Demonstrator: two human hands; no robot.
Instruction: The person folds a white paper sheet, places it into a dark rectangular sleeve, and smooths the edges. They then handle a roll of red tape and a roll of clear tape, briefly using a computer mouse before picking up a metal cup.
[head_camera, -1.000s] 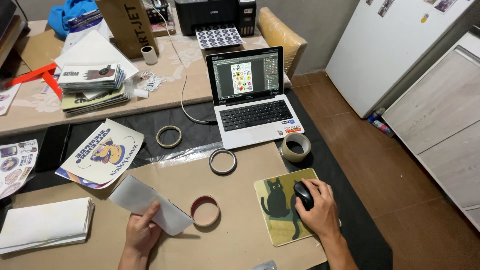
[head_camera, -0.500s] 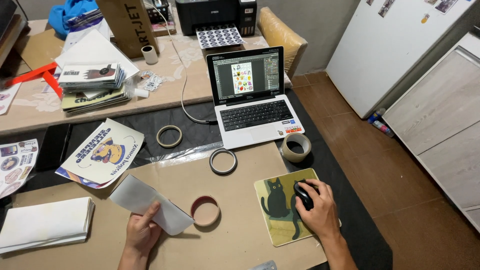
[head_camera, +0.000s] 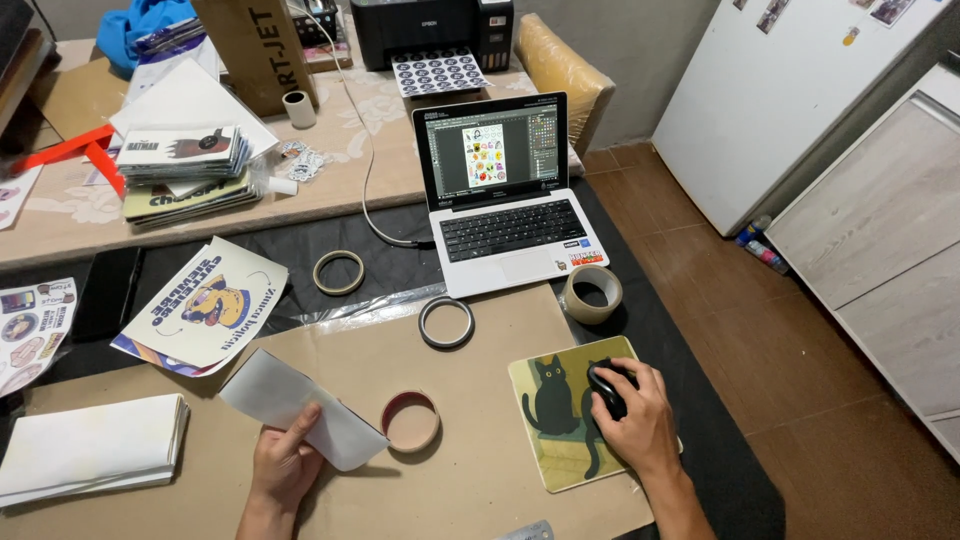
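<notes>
My right hand (head_camera: 640, 425) rests on a black computer mouse (head_camera: 605, 385), which sits on a yellow-green mouse pad (head_camera: 555, 450) printed with a black cat. My left hand (head_camera: 285, 462) holds the near end of a grey-white sheet (head_camera: 295, 405) lying on the brown cardboard-covered table (head_camera: 480, 480). A red-rimmed tape roll (head_camera: 411, 421) lies just right of that sheet. An open laptop (head_camera: 505, 190) stands beyond, its screen showing a sheet of colourful stickers.
More tape rolls lie around: a dark one (head_camera: 446, 322), a tan one (head_camera: 339, 272), a thick beige one (head_camera: 592, 293). Printed posters (head_camera: 205, 305), a white paper stack (head_camera: 90, 450), a black printer (head_camera: 430, 25) and a cardboard box (head_camera: 255, 50) surround the work area.
</notes>
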